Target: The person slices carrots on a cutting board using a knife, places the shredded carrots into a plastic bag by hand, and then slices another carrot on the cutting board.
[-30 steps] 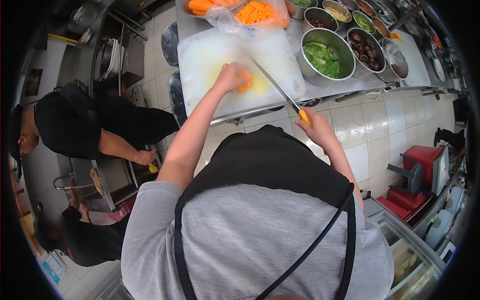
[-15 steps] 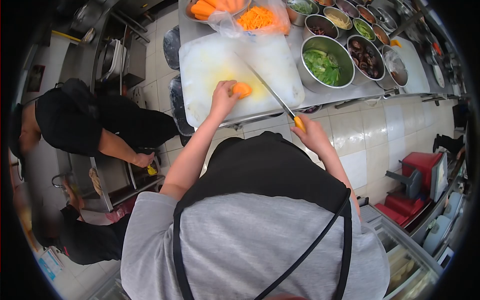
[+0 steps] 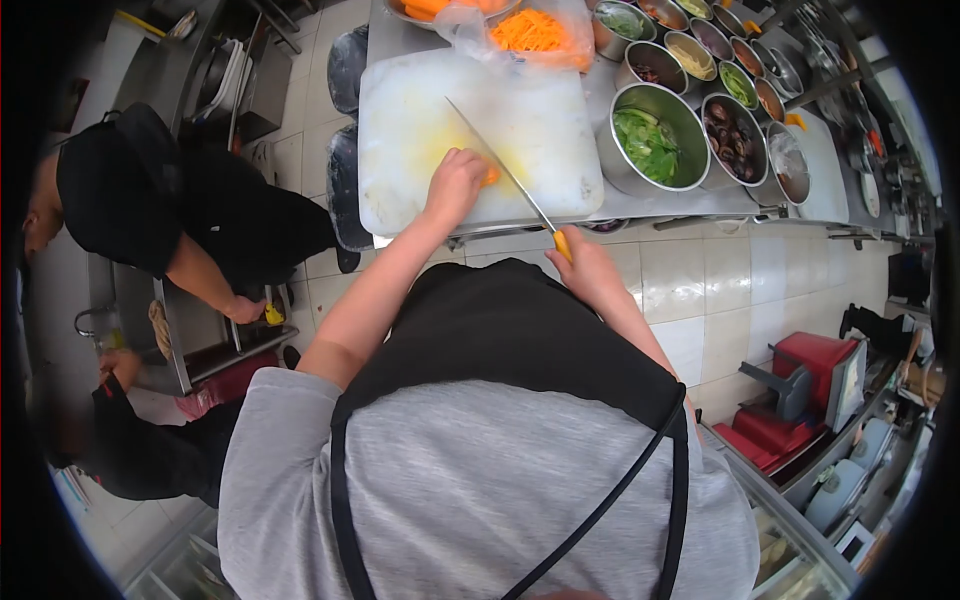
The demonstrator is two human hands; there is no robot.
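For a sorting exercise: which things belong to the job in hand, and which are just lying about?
Job in hand:
knife (right hand)
orange piece (left hand)
board
perhaps orange shreds

Apparently lying about:
greens
dark pieces
pale strips

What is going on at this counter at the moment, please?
A person's left hand holds a partly hidden orange piece on the white cutting board. The right hand grips a yellow-handled knife, its blade reaching over the board beside the left hand. Orange shreds sit in a plastic bag beyond the board, and a pot of leafy greens stands to its right.
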